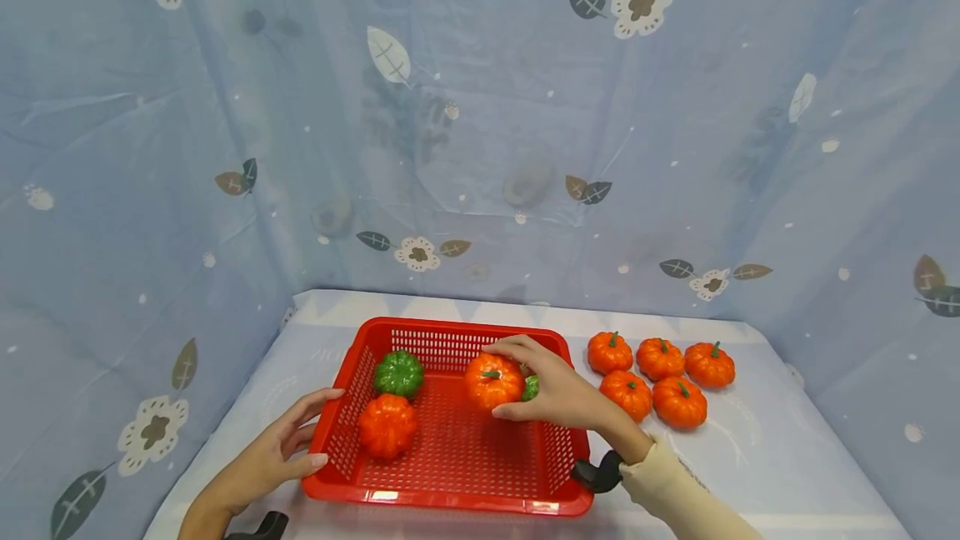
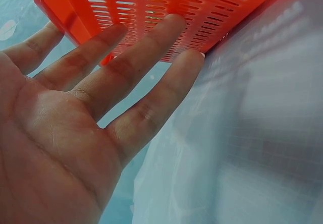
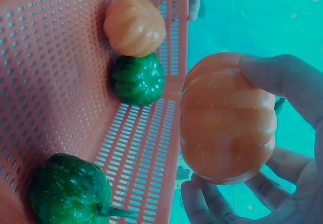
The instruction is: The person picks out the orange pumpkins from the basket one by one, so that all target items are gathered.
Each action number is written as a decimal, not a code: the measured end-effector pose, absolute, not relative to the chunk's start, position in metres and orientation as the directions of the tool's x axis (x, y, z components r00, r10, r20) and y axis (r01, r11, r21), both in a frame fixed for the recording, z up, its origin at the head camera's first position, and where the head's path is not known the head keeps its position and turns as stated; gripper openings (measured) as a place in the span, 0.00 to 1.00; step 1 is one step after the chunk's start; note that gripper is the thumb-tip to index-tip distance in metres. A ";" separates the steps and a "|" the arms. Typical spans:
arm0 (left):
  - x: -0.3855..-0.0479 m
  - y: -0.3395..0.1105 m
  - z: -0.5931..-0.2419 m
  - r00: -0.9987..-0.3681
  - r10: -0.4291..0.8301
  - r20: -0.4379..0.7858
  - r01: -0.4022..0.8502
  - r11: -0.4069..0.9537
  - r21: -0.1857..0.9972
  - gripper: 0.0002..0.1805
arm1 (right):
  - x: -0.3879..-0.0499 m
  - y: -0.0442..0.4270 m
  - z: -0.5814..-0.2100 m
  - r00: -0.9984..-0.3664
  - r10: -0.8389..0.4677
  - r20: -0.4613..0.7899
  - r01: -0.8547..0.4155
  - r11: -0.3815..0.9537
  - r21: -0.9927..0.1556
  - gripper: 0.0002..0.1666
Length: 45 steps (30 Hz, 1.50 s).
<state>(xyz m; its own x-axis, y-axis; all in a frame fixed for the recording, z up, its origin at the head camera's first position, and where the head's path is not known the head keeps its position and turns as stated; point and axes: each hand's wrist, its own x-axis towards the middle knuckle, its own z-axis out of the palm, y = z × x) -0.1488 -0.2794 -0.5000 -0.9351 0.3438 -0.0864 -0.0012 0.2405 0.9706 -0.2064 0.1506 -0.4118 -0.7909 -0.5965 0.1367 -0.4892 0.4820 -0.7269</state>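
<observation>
My right hand (image 1: 551, 386) grips a small orange pumpkin (image 1: 491, 383) between thumb and fingers, above the right part of a red perforated basket (image 1: 450, 500). In the right wrist view the held pumpkin (image 3: 227, 120) is apart from the basket floor. Inside, at the left, a green pumpkin (image 1: 399, 373) sits beside an orange one (image 1: 387, 427). Another green pumpkin (image 3: 70, 191) with a stem lies at the right side, mostly hidden behind my hand in the head view. With fingers extended, my left hand (image 1: 262, 457) touches the basket's left side from outside (image 2: 101, 98).
Right of the basket, several orange pumpkins (image 1: 679, 403) with green stems stand grouped on the pale table cloth (image 1: 780, 457). A blue curtain (image 1: 480, 148) with flower and leaf prints surrounds the table at the back and sides.
</observation>
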 end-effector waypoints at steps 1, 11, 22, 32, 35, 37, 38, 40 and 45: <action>-0.149 -0.280 -0.500 -0.935 0.343 -0.086 0.001 0.244 0.970 0.43 | -0.206 0.151 -0.412 -0.791 -0.597 0.136 -0.487 0.479 -0.730 0.42; -0.148 -0.279 -0.500 -0.935 0.342 -0.093 -0.003 0.256 0.967 0.42 | -0.204 0.157 -0.412 -0.807 -0.581 0.111 -0.435 0.455 -0.777 0.42; -0.147 -0.279 -0.501 -0.928 0.359 -0.099 -0.018 0.222 0.975 0.44 | -0.204 0.170 -0.410 -0.824 -0.546 0.148 -0.443 0.459 -0.771 0.42; -0.149 -0.279 -0.498 -0.936 0.341 -0.085 0.005 0.257 0.967 0.43 | -0.204 0.190 -0.405 -0.854 -0.499 0.145 -0.402 0.458 -0.793 0.44; -0.148 -0.280 -0.498 -0.934 0.347 -0.087 0.000 0.245 0.970 0.43 | -0.204 0.198 -0.406 -0.865 -0.481 0.142 -0.389 0.466 -0.794 0.43; -0.147 -0.280 -0.499 -0.932 0.348 -0.097 -0.014 0.231 0.973 0.43 | -0.204 0.204 -0.408 -0.870 -0.471 0.143 -0.389 0.479 -0.787 0.43; -0.147 -0.280 -0.499 -0.931 0.351 -0.099 -0.018 0.226 0.974 0.43 | -0.203 0.208 -0.409 -0.874 -0.464 0.143 -0.387 0.487 -0.783 0.43; -0.147 -0.280 -0.500 -0.930 0.354 -0.098 -0.020 0.219 0.976 0.43 | -0.203 0.214 -0.411 -0.883 -0.446 0.146 -0.383 0.504 -0.775 0.44; -0.148 -0.280 -0.500 -0.932 0.352 -0.089 -0.008 0.225 0.974 0.44 | -0.200 0.231 -0.414 -0.900 -0.397 0.182 -0.387 0.533 -0.752 0.46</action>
